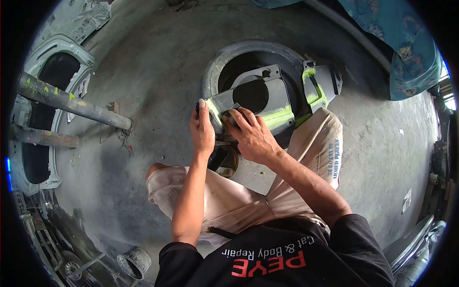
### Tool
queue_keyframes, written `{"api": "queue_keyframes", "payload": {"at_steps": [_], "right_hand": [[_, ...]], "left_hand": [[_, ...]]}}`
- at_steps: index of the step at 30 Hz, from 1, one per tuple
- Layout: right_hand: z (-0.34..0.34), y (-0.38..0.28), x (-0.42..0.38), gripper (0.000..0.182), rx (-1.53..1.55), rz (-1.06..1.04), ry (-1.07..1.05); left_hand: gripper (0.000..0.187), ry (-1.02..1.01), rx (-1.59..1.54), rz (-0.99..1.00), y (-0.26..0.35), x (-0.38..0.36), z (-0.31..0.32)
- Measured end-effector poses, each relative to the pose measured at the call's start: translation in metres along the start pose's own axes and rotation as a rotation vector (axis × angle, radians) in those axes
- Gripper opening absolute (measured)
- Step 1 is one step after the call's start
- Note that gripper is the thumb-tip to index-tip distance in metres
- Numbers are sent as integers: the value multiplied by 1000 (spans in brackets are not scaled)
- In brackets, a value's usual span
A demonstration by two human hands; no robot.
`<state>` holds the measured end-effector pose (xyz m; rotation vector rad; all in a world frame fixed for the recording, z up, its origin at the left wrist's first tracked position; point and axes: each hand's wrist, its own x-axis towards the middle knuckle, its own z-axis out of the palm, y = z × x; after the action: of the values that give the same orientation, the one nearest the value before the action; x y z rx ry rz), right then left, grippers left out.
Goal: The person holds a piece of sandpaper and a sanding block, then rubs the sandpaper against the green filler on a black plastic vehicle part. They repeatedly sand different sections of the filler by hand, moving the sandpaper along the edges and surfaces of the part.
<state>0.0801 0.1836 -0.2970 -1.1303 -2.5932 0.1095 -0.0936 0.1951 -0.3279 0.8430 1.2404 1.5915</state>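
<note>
A grey panel with yellow-green patches and a large round opening (284,93) rests on a tyre (224,57) lying on the floor. My left hand (202,129) grips the panel's near left corner, thumb on top. Fingers bent, my right hand (251,134) presses a small dark pad (233,109) onto the panel's yellow-green left part. To the right of the panel, a second grey and yellow-green part (315,88) leans at the tyre's edge.
Round metal posts (76,105) and a pale car panel (71,48) stand at the left. A bucket (134,263) is at the lower left. Patterned blue cloth (411,57) hangs at the upper right. Below the panel, a round container (229,165) sits between my legs.
</note>
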Motion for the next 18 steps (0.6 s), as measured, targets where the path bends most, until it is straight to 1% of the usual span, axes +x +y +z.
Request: {"api": "queue_keyframes", "payload": {"at_steps": [4,6,7,9,10,11,13,16,18], "right_hand": [[6,5,8,59,-59,-57,37],[8,0,16,58,-103,-71,-72],[9,1,17,58,-108,-68,-66],[15,1,12,59,-102,-47,16],[16,2,8,59,-72,-49,53],[16,5,3,59,-71,-50,56],[11,5,-3,60,-69,-15,-17],[19,8,8,63,-76,-35,5],[22,5,20,63,-86,-63,26]], "left_hand": [[57,13,-30,-29,-2,5,4],[59,28,3,-72,-1,8,1],[59,23,2,-67,-3,11,0],[60,-8,-84,-118,-5,12,-2],[61,11,-77,-146,-7,12,-2],[61,11,-76,-143,-7,12,-2],[61,13,-71,-133,-8,9,-2],[60,41,-21,-148,-14,11,-3],[60,18,-10,-132,-13,16,-8]]}}
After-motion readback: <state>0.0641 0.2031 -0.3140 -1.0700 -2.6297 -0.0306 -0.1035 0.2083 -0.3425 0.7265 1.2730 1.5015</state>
